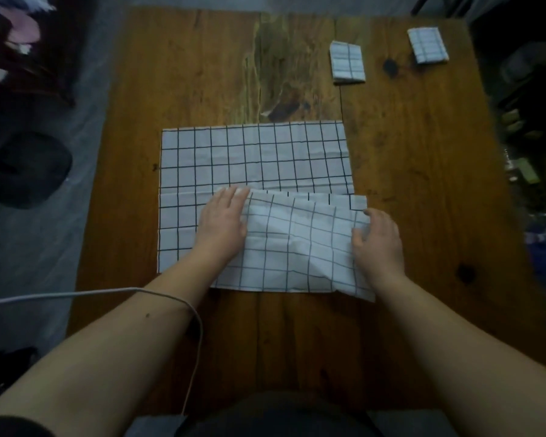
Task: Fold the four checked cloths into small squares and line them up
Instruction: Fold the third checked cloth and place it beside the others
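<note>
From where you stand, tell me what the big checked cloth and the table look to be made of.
Cloth: thin woven fabric, probably cotton, matte white with dark grid lines; it creases and drapes softly where both hands fold it. Table: wood, going by the visible grain, knots and plank seams, brown with a slight sheen, likely varnished.

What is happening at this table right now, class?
A person is folding checked cloths on a wooden table. Two folded squares already lie side by side at the far right. A large cloth lies spread flat in the middle. On its near right part lies another cloth, partly folded. The left hand presses on that cloth's left edge, and the right hand grips its right edge.
</note>
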The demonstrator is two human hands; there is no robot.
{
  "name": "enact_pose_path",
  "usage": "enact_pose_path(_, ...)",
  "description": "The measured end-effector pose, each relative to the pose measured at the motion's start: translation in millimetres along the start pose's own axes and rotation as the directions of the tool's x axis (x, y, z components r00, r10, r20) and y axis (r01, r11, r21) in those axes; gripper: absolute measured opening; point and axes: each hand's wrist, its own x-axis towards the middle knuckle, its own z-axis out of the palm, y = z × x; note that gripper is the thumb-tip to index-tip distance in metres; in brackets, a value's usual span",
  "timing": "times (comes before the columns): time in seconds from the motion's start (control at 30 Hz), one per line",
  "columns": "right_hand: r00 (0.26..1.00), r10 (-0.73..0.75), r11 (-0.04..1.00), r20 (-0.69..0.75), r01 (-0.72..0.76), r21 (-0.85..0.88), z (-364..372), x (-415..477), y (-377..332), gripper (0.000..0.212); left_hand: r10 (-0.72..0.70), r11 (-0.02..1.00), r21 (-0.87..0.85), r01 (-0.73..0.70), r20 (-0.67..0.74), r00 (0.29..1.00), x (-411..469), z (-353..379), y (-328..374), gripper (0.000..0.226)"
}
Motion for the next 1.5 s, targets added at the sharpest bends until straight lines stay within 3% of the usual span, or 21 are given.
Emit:
enact_pose_path(0.17, 0.998, 0.064, 0.992, 0.006, -0.064, 0.111, -2, -55, 27, 0.046, -0.064, 0.998, 0.001, 0.064, 0.011, 0.998, -53, -3, -6, 0.076)
enact_pose_path(0.3, 0.992, 0.098, 0.984, 0.077, -0.108, 0.139, -5, -93, 49, 0.054, -0.125, 0.992, -0.034, 0.125, 0.005, 0.992, -98, 4, 0, 0.069)
enact_pose_path(0.5, 0.977, 0.116, 0.955, 0.177, -0.159, 0.25, -5, -117, 58, 0.075, 0.0, 1.0, 0.003, 0.0, 0.072, 0.997, -141, 32, 20, 0.057)
enact_pose_path(0.63, 0.98, 0.061, 0.942, 0.19, -0.12, 0.313, 3, -110, 54, 0.065, 0.034, 0.999, -0.018, -0.032, 0.15, 0.988, -147, 48, 29, 0.056)
enact_pose_path(0.8, 0.962, 0.155, 0.824, 0.225, -0.252, 0.507, 4, -93, 48, 0.059, 0.024, 1.0, 0.009, -0.027, 0.182, 0.983, -143, 51, 25, 0.056)
enact_pose_path(1.03, 0.954, 0.107, 0.822, 0.28, -0.244, 0.515, -7, -97, 55, 0.049, 0.016, 1.0, 0.013, -0.019, 0.184, 0.983, -144, 52, 30, 0.056)
enact_pose_path(1.23, 0.976, 0.112, 0.84, 0.185, -0.192, 0.508, 0, -102, 45, 0.007, 0.011, 1.0, 0.026, -0.016, 0.192, 0.981, -143, 52, 31, 0.056)
enact_pose_path(1.37, 0.959, 0.241, 0.808, 0.151, -0.285, 0.516, -6, -90, 55, 0.012, 0.041, 0.997, 0.053, -0.054, 0.227, 0.973, -142, 51, 31, 0.057)
enact_pose_path(1.5, 0.948, 0.31, 0.862, 0.076, -0.314, 0.398, -14, -83, 65, 0.03, 0.043, 0.995, 0.078, -0.061, 0.215, 0.976, -143, 53, 36, 0.056)
